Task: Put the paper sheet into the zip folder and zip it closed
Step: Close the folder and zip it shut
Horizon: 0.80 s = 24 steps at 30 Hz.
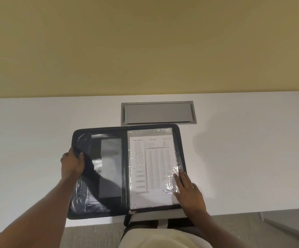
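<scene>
A black zip folder (95, 192) lies spread open on the white table, its near edge at the table's front. On its right half a printed paper sheet (152, 163) rests inside a clear plastic sleeve. My left hand (72, 162) grips the folder's left cover at its outer edge, which curls up slightly. My right hand (188, 191) lies flat, fingers apart, on the lower right corner of the sleeve and sheet. The zip pull (132, 212) shows at the folder's bottom middle.
A grey recessed cable hatch (158, 113) sits in the white table (243, 158) just beyond the folder. A yellow wall rises behind the table. My lap in light clothing (163, 237) is below the front edge, above grey carpet.
</scene>
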{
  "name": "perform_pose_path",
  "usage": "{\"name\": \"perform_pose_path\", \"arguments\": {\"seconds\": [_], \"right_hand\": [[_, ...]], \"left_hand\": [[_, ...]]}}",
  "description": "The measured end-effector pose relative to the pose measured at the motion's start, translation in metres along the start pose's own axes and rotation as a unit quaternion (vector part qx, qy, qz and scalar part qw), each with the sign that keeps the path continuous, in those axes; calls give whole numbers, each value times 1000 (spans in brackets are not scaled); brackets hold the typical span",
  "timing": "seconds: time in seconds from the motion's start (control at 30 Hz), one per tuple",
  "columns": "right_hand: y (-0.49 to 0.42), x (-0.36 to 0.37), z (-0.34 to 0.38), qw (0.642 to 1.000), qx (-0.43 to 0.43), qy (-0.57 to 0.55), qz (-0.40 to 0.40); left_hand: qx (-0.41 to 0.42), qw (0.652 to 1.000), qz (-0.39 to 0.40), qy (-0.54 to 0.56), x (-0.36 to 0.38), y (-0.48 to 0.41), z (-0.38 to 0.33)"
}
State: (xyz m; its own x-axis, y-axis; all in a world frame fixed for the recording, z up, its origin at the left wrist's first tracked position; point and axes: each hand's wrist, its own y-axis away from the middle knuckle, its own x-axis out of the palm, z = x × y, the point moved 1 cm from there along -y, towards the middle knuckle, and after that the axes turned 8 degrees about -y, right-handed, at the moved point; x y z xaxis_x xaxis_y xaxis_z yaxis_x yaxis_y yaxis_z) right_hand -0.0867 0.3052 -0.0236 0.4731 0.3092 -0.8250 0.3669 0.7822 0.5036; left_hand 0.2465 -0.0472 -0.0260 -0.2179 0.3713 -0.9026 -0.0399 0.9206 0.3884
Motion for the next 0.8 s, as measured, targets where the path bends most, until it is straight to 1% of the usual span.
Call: {"name": "perform_pose_path", "arguments": {"seconds": [0.17,0.33,0.4,0.5,0.6,0.73,0.8], "right_hand": [[2,-4,-3,1000,-5,-6,3],[3,-11,2,1000,-7,-12,15],[4,-13,6,1000,-7,-15,5],[5,-13,18,999,-7,4,-38],[1,-22,44,996,-27,-11,-85],[-5,-48,105,987,-55,-97,-116],[-6,-65,138,981,-65,-132,-130]], "left_hand": [[-23,999,-10,29,-14,9,-8],[-59,996,-48,45,-39,25,-25],[-61,995,-68,49,-49,31,-29],[-42,993,-101,52,-61,38,-30],[-11,987,-140,78,-85,60,-45],[51,973,-187,123,-111,86,-67],[84,966,-194,147,-119,94,-77]]}}
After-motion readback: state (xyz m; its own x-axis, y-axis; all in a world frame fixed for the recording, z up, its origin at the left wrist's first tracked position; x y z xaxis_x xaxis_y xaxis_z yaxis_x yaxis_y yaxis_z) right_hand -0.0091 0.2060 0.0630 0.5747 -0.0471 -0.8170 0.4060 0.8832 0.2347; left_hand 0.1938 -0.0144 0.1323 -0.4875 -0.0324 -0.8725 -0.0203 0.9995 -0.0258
